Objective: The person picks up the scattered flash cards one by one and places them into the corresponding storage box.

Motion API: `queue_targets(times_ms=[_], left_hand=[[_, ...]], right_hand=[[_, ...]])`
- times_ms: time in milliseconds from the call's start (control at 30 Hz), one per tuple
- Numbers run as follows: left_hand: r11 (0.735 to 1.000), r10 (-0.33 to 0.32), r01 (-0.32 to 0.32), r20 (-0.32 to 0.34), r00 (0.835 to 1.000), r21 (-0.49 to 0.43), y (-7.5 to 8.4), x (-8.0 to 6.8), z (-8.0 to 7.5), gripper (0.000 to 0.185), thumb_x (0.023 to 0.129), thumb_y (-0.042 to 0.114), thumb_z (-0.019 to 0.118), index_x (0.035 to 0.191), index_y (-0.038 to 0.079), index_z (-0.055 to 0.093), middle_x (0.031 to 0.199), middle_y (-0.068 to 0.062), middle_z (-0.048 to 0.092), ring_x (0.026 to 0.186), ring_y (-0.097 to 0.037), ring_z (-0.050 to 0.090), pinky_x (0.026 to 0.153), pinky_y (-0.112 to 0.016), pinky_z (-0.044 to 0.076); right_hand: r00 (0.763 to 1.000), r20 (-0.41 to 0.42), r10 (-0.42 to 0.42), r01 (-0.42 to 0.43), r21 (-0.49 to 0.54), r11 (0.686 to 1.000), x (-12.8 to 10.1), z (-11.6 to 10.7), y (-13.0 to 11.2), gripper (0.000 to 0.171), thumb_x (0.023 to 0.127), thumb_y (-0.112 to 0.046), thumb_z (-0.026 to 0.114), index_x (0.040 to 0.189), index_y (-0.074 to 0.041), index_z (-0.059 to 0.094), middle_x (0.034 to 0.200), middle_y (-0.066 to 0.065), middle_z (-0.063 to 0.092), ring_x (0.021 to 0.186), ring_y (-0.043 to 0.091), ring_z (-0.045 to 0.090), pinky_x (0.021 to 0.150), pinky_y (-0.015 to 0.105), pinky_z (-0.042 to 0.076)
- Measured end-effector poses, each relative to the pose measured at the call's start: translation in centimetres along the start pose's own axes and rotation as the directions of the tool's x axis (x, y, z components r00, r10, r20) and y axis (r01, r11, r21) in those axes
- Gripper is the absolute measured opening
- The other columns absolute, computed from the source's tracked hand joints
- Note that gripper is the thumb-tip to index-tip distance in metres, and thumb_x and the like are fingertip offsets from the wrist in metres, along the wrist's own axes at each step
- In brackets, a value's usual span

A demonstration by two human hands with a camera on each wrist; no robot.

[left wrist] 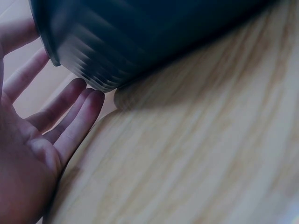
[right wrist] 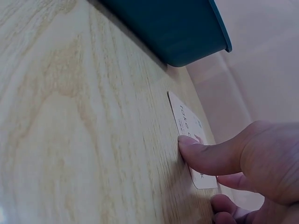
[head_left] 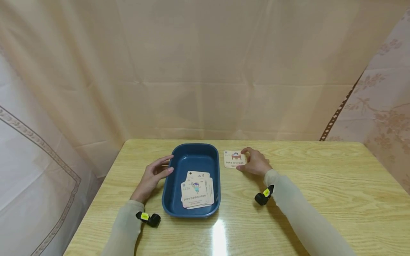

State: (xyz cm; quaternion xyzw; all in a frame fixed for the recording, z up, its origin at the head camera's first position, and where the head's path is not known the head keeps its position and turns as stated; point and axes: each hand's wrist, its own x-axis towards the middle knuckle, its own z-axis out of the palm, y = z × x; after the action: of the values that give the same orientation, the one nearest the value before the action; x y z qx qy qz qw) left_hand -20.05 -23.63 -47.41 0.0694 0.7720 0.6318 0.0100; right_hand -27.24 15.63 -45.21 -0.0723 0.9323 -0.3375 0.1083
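Observation:
A dark blue plastic basin [head_left: 169, 208] stands on the wooden table with several overlapping flashcards [head_left: 195, 193] inside, the top one reading "play badminton". At its left side is my left hand [head_left: 154, 178], thumb and index finger against the rim and the other fingers spread loosely by the outer wall [left wrist: 93, 51]. To the right of the basin a "take a break" flashcard [head_left: 233, 162] lies flat on the table. My right hand [head_left: 256, 163] pinches this card between thumb [right wrist: 205, 156] and a finger at its near and far edges.
The pale wood-grain table [head_left: 320, 185] ends at a hanging beige curtain [head_left: 205, 89]. White patterned cloth hangs on the left [head_left: 29, 170] and right [head_left: 384, 106]. Each wrist wears a small black camera.

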Motion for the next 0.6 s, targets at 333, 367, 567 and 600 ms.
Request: queue_targets(times_ms=[333,367,567,600], left_hand=[[1.0,-0.004,0.004,-0.001,1.0,0.011,-0.03,-0.03,-0.01,0.048,0.098,0.018,0.069,0.144,0.01,0.057,0.137,-0.017,0.057,0.117,-0.031,0.057,0.093,-0.029,0.052],[1.0,-0.005,0.005,-0.001,1.0,0.012,-0.04,-0.02,-0.01,0.048,0.098,0.018,0.069,0.144,0.011,0.057,0.137,-0.017,0.057,0.117,-0.031,0.057,0.094,-0.029,0.052],[1.0,-0.003,0.003,-0.001,1.0,0.013,-0.04,-0.02,-0.02,0.048,0.098,0.019,0.069,0.144,0.011,0.057,0.137,-0.017,0.057,0.117,-0.032,0.057,0.094,-0.028,0.052],[1.0,-0.002,0.002,-0.001,1.0,0.013,-0.05,-0.02,-0.02,0.048,0.098,0.019,0.069,0.144,0.011,0.057,0.137,-0.017,0.057,0.117,-0.032,0.057,0.094,-0.028,0.052]], right_hand=[[0.998,0.046,0.03,-0.03,0.007,1.0,0.26,-0.33,-0.15,0.076,0.082,-0.027,0.086,0.144,-0.008,0.047,0.1,0.013,0.061,0.089,0.03,0.054,0.085,0.051,0.034],[0.998,0.048,0.03,-0.03,0.004,1.0,0.31,-0.33,-0.13,0.076,0.082,-0.027,0.086,0.144,-0.008,0.047,0.099,0.013,0.062,0.089,0.03,0.055,0.085,0.051,0.033],[0.997,0.059,0.041,-0.041,-0.007,0.999,0.66,-0.28,0.04,0.078,0.081,-0.028,0.087,0.144,-0.008,0.046,0.101,0.014,0.063,0.093,0.031,0.055,0.089,0.054,0.033],[0.997,0.061,0.045,-0.044,-0.008,0.999,0.7,-0.28,0.05,0.079,0.081,-0.028,0.088,0.144,-0.007,0.046,0.102,0.013,0.063,0.094,0.031,0.055,0.09,0.055,0.032]])
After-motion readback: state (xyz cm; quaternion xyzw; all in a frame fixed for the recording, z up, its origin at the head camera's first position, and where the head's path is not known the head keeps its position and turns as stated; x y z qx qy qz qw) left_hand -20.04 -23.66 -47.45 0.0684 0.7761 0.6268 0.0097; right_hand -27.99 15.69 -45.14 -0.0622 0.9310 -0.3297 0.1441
